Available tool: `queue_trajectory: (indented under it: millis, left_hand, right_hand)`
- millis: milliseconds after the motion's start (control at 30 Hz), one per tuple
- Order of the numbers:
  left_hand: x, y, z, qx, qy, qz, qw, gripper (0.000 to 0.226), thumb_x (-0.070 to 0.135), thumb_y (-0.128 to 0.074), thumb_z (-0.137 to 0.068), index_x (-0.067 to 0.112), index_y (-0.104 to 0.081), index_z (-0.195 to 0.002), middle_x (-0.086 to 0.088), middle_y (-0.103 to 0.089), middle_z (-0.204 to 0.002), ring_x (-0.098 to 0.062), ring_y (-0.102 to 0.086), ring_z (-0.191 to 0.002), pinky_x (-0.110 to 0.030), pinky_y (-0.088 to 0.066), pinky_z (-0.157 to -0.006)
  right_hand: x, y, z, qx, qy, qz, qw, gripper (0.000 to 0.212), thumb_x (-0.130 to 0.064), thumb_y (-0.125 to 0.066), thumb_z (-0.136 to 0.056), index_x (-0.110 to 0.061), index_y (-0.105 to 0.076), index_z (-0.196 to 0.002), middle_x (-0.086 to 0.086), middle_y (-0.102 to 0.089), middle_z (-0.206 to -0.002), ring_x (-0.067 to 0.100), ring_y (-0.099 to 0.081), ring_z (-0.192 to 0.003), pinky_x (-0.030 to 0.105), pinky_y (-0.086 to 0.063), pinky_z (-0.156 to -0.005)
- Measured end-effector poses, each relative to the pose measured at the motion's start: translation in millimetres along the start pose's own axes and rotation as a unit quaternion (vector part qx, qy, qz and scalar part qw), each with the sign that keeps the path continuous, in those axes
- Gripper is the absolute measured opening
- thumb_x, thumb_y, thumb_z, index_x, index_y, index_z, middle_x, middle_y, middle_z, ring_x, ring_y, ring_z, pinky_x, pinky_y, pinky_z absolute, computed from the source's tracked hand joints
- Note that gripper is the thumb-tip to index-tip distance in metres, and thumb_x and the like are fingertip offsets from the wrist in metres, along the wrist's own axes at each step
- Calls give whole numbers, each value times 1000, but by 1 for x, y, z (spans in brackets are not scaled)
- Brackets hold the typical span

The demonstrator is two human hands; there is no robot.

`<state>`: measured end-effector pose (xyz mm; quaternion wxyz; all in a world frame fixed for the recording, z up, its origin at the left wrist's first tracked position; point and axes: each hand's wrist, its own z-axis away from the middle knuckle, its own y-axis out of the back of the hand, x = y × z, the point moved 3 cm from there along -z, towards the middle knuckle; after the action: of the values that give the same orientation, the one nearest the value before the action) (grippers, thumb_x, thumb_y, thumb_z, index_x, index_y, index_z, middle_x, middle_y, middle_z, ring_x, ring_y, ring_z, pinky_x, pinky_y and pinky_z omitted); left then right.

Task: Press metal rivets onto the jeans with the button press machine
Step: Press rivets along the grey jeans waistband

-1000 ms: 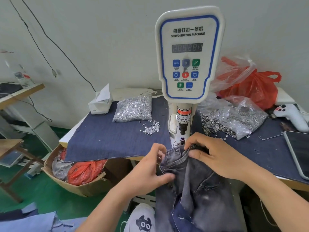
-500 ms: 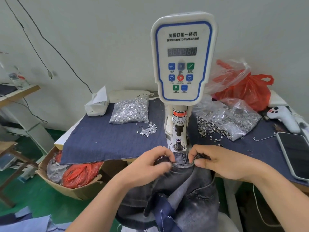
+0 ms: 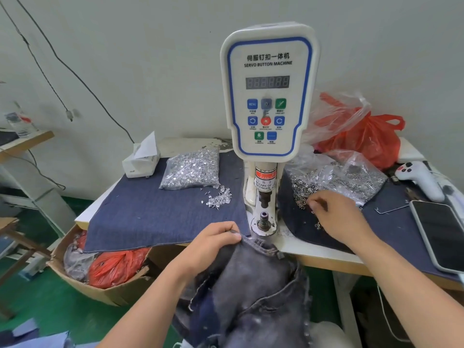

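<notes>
The left hand grips the waistband of the jeans just near of the button press machine. The right hand reaches right among loose rivets on the table; whether its curled fingers hold one cannot be told.

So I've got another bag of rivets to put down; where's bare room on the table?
Bare denim mat between the rivet bag and the table's near edge. Right of the machine is crowded: ring bag, right hand, phone.
</notes>
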<state>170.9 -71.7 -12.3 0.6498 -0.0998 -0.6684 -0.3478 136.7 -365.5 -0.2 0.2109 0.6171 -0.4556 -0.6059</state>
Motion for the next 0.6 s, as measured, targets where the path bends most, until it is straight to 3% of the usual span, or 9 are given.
queue_trajectory:
  millis: [133,267,367,600]
  left_hand:
    - [-3,3,-9,40,8,-46,998,24,30,-53,-78,12,-41,-68,-2,-30,-66,-17,-25,-61,-38,-18,-60]
    - [-1,4,-15,40,13,-68,997,23,27,-52,-78,12,-38,-66,-5,-28,-65,-18,-23,-62,-38,-17,-60]
    - [-2,3,-17,47,11,-82,995,28,30,-51,-82,14,-33,-66,-2,-26,-66,-17,-22,-64,-38,-18,-61]
    - [-9,3,-26,71,68,-109,989,37,26,-50,-93,21,-22,-69,1,-19,-66,-16,-15,-60,-37,-15,-59]
  right_hand:
    - [11,-20,-20,16,-13,137,990,23,-28,-61,-101,-21,-75,-117,12,-72,-114,35,-65,-105,41,-54,-84]
    - [3,-27,-28,31,17,191,981,21,-33,-61,-99,-23,-79,-103,11,-69,-97,36,-63,-95,41,-53,-79]
    - [0,-31,-28,34,26,200,979,18,-28,-61,-99,-22,-78,-100,7,-69,-95,34,-62,-93,38,-48,-71]
    - [4,-27,-28,56,-8,139,989,13,-22,-63,-98,-23,-76,-98,5,-75,-93,33,-67,-91,33,-37,-70]
